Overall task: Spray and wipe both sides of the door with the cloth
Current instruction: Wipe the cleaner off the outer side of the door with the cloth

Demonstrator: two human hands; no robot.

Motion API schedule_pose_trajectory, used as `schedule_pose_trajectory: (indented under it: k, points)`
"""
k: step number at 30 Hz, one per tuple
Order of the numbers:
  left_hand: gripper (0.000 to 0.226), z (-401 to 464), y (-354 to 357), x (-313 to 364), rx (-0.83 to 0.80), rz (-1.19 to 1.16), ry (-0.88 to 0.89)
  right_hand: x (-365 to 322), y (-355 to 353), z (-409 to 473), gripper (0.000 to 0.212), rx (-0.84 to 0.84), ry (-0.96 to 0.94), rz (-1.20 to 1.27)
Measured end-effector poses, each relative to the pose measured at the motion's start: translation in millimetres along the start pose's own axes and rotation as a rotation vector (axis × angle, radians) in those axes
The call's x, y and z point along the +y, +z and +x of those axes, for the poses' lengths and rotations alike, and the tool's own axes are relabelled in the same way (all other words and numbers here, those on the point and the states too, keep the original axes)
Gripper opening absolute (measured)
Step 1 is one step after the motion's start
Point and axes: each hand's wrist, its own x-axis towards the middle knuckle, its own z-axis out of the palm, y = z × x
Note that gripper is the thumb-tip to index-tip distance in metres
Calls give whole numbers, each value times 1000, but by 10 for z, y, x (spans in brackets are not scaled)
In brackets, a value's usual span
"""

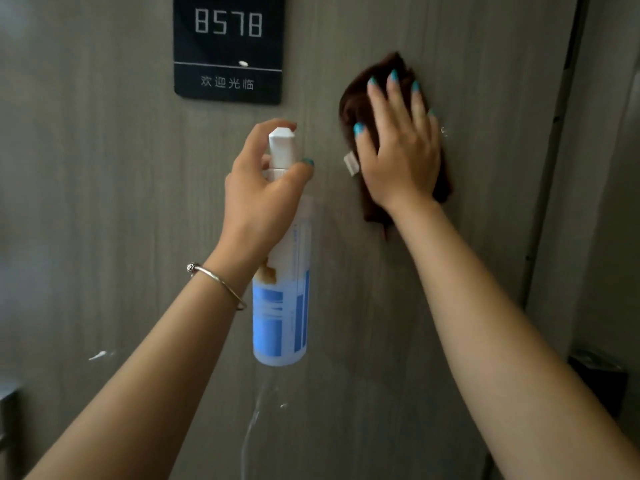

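Door (104,202) carried number plate (228,46) near top edge. Right hand (398,147) pressed flat on brown cloth (356,102); left hand (263,188) gripped spray bottle (280,306), finger on nozzle.

Door (104,202): grey-brown wood-grain finish, matt, smooth; wet streaks and drips glisten low on the panel.
Room-number plaque (228,46): black, smooth, slightly glossy, pale printed characters.
Cloth (360,109): dark brown, soft napped fabric, matt, with a small white sewn tag.
Spray bottle (280,306): translucent plastic, glossy, blue-and-white printed label; white opaque plastic nozzle head.
Bangle (218,282): thin silver-coloured metal, polished, on the left wrist.
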Motion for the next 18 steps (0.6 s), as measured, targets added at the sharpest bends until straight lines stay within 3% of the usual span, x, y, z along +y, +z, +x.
schedule_pose_trajectory:
  k: [5, 11, 14, 18]
  points:
    - [33, 77, -33, 5, -11, 20, 23, 109, -77, 465, 59, -59, 34, -8]
    - [33, 8, 21, -44, -6, 14, 16, -33, 72, -593, 53, 108, 72, 1]
    - [34, -78, 68, -28, -16, 5, 1, -42, 65, -1065, 55, 8, 70, -15]
    - [34, -132, 92, 41, -41, -25, -26, -23, -23, -898, 58, -78, 61, -19]
